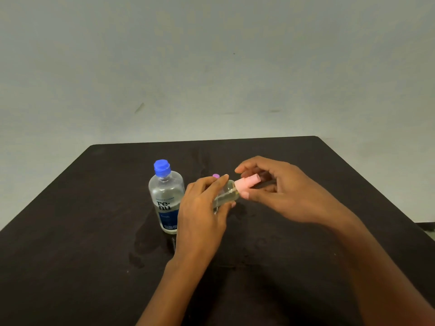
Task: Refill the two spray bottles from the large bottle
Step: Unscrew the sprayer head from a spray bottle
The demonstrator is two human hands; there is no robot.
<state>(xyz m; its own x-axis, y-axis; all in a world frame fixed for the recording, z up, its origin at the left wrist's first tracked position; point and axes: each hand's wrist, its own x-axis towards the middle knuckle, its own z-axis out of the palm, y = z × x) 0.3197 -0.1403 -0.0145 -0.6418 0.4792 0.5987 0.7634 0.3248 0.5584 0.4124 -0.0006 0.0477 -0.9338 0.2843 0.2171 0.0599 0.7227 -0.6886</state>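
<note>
Both hands are up over the middle of the dark matte table. The left hand grasps the small clear plastic spray bottle, fingers curled round its smooth cylindrical body. The bottle is tilted well off upright, its neck pointing right and slightly away. There's a pale yellowish liquid inside, and a thin dip tube shows through the wall.

The right hand pinches the pink cylindrical plastic spray top between thumb and fingertips. That top sits at the bottle's neck; whether it is screwed tight or loose, I can't tell.

To the left, just beside the left hand, the large clear plastic bottle stands upright on the table. It has rounded shoulders, a blue ribbed screw cap on top, and a glossy label in white and blue that reads "renu". It is about half full of clear liquid. The left hand's knuckles overlap its right edge in this view.

Just beyond the left fingertips, a small purple rounded bit peeks out, mostly hidden, so what it is I can't say. Shiny patches catch the light on the tabletop near the big bottle's base. Behind it all rises a pale, flat, faintly scuffed wall.
</note>
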